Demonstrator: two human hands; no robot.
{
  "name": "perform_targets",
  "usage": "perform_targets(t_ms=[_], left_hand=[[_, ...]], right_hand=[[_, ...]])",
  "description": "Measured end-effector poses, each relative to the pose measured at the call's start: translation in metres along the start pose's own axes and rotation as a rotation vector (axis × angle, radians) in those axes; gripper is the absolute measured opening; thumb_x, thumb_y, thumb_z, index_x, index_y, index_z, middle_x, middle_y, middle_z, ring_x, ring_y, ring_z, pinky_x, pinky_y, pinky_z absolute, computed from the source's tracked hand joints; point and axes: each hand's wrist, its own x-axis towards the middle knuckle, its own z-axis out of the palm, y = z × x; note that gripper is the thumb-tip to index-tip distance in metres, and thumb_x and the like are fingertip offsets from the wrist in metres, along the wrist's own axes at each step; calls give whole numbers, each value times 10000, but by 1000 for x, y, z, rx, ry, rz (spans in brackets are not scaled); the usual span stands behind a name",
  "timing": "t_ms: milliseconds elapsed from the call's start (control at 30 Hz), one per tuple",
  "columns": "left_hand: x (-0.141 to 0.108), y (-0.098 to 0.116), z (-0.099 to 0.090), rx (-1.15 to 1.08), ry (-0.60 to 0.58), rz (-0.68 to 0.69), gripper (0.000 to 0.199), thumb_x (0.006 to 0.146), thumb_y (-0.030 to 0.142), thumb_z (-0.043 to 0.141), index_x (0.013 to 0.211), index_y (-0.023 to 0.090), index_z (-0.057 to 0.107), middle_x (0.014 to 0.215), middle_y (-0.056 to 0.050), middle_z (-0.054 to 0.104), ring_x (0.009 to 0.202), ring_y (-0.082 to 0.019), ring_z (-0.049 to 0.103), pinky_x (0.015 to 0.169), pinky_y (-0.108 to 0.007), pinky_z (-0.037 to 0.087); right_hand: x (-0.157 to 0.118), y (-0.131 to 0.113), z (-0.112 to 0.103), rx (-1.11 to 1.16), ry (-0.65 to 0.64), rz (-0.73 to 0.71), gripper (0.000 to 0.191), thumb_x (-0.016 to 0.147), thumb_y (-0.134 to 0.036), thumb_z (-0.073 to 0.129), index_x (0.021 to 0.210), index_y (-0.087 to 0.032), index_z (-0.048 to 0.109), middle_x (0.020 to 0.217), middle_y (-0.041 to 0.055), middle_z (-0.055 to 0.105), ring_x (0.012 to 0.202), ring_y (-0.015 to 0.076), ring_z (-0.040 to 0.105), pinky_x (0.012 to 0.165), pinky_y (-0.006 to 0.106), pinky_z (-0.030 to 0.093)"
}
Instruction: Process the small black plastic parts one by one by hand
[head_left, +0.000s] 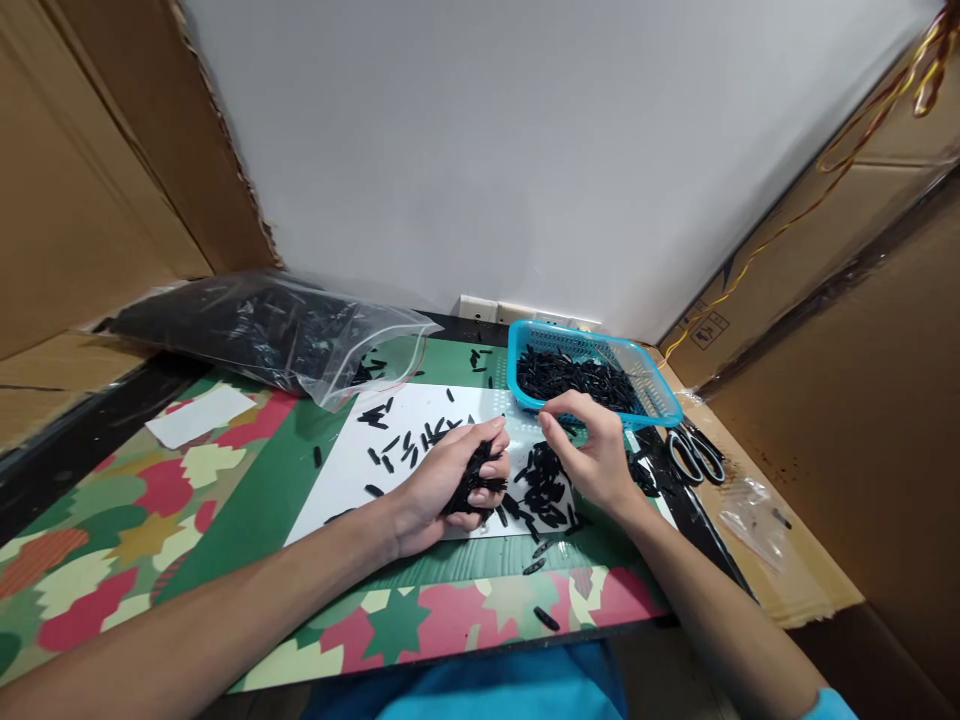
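Observation:
My left hand (457, 475) is closed round a bunch of small, slim black pieces (474, 482), whose ends stick out between the fingers. To its right, my right hand (589, 450) has thumb and forefinger brought together in a pinch; whatever may be between the tips is too small to make out. Below and between the hands lies a heap of the same loose black pieces (544, 485). More are scattered over the white sheet (337, 500) to the left. Just beyond my right hand stands a blue plastic basket (666, 400) holding many such pieces.
A clear zip bag (247, 325) full of black pieces lies at the back left, near a white card (201, 415). Scissors (696, 458) and a small clear bag (754, 520) are on the right. Cardboard (862, 400) flanks both sides; wall sockets (517, 314) sit behind.

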Motion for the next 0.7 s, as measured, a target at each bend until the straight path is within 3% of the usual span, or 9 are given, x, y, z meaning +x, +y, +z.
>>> perform_targets(t_ms=[233, 367, 600, 700], left_hand=[[-1, 0, 1, 6, 2, -9, 410, 949, 552, 701, 850, 232, 464, 696, 82, 368, 442, -42, 319, 329, -90, 185], [-2, 0, 2, 29, 19, 3, 400, 949, 555, 689, 857, 238, 464, 694, 81, 381, 445, -48, 337, 336, -93, 192], [-1, -7, 5, 111, 51, 76, 438, 928, 606, 710, 874, 237, 482, 680, 84, 422, 432, -42, 349, 344, -90, 190], [1, -10, 5, 128, 105, 142, 445, 924, 611, 713, 864, 232, 489, 678, 79, 444, 428, -43, 380, 345, -92, 209]], right_hand=[[3, 22, -7, -332, 167, 91, 133, 1031, -261, 653, 912, -219, 694, 911, 40, 772, 887, 247, 663, 990, 472, 354], [4, 27, -7, -594, 136, 176, 94, 1033, -293, 646, 1072, -234, 707, 1093, 67, 795, 1049, 297, 645, 1044, 495, 315], [-3, -5, 5, -76, -75, -144, 39, 1037, -230, 668, 1020, -252, 695, 981, 53, 777, 927, 239, 699, 839, 415, 502], [-9, -17, 14, 3, -112, -215, 54, 1018, -211, 705, 1046, -257, 704, 947, 55, 780, 884, 243, 692, 799, 421, 522]])
